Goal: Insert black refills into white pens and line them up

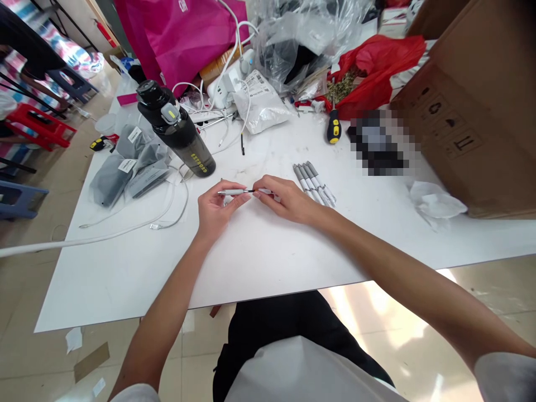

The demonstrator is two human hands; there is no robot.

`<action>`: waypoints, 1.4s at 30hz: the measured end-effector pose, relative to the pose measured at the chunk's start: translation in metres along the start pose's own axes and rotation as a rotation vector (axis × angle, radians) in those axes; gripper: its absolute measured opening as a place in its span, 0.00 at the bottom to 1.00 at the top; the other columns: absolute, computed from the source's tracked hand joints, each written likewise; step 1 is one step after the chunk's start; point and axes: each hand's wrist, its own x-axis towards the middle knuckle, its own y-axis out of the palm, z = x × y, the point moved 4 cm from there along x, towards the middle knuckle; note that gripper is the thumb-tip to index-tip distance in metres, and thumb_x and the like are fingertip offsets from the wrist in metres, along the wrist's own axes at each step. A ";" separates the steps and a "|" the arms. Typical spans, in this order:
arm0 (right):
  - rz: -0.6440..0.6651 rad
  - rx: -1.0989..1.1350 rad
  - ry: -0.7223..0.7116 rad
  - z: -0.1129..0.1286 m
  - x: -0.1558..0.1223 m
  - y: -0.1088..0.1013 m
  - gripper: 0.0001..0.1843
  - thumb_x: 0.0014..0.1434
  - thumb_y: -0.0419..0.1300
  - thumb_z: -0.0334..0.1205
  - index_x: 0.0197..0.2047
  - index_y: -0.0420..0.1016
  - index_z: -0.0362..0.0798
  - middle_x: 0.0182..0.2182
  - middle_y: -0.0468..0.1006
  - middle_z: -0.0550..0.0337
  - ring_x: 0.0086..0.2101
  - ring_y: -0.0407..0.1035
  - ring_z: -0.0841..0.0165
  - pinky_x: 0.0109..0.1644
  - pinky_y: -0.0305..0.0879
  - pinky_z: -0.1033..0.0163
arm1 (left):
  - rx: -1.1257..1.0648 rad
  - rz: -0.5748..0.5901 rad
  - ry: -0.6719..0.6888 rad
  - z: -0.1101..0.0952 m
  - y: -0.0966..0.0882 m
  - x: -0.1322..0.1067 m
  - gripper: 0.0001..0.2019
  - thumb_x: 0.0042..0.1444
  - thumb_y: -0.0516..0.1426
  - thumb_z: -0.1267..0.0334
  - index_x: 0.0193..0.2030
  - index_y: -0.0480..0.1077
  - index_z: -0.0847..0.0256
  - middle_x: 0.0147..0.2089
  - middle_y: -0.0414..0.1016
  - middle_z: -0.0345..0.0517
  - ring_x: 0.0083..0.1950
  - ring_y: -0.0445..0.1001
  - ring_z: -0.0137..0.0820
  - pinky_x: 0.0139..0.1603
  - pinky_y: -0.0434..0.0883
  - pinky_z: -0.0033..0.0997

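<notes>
Between my hands is a slim white and grey pen [231,192], held level above the white table [251,257]. My left hand [214,212] closes its thumb and fingers on the pen's left part. The right part is pinched by my right hand [287,200], whose fingers cover much of it. A short dark section shows between the two grips; whether the pen is in separate pieces I cannot tell. Just right of my right hand lie several similar pens [313,181], side by side with grey ends pointing away from me.
A black bottle [184,139] stands left of my hands, near bagged grey items [113,176] and white cables [138,226]. Behind lie a white parcel [263,103], a screwdriver [334,125] and a red bag [377,61]. One large cardboard box [481,111] occupies the right side.
</notes>
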 end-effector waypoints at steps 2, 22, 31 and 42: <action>-0.014 0.039 0.021 0.000 0.001 0.002 0.12 0.84 0.54 0.47 0.53 0.74 0.51 0.43 0.81 0.56 0.35 0.69 0.67 0.40 0.64 0.61 | -0.024 0.005 -0.006 -0.001 0.001 -0.001 0.15 0.53 0.80 0.48 0.41 0.88 0.52 0.43 0.87 0.46 0.43 0.82 0.35 0.44 0.76 0.36; -0.100 0.017 0.105 -0.006 0.002 -0.001 0.12 0.81 0.57 0.47 0.47 0.75 0.50 0.33 0.76 0.62 0.29 0.61 0.70 0.35 0.59 0.62 | -0.271 -0.144 -0.152 0.008 -0.014 0.007 0.20 0.62 0.75 0.40 0.48 0.86 0.54 0.47 0.85 0.48 0.45 0.80 0.32 0.45 0.75 0.33; -0.120 0.006 0.127 -0.005 0.003 -0.006 0.12 0.80 0.57 0.46 0.45 0.76 0.50 0.35 0.79 0.60 0.29 0.63 0.69 0.34 0.60 0.62 | -0.287 -0.161 -0.205 0.015 -0.016 0.007 0.21 0.61 0.75 0.40 0.49 0.85 0.53 0.48 0.84 0.48 0.46 0.80 0.32 0.45 0.76 0.32; -0.108 -0.023 0.105 -0.005 0.003 -0.006 0.12 0.81 0.57 0.47 0.47 0.76 0.50 0.37 0.81 0.58 0.30 0.65 0.68 0.35 0.60 0.61 | -0.185 -0.117 -0.186 0.017 -0.012 0.004 0.21 0.59 0.76 0.41 0.48 0.87 0.54 0.52 0.87 0.51 0.48 0.83 0.35 0.46 0.77 0.34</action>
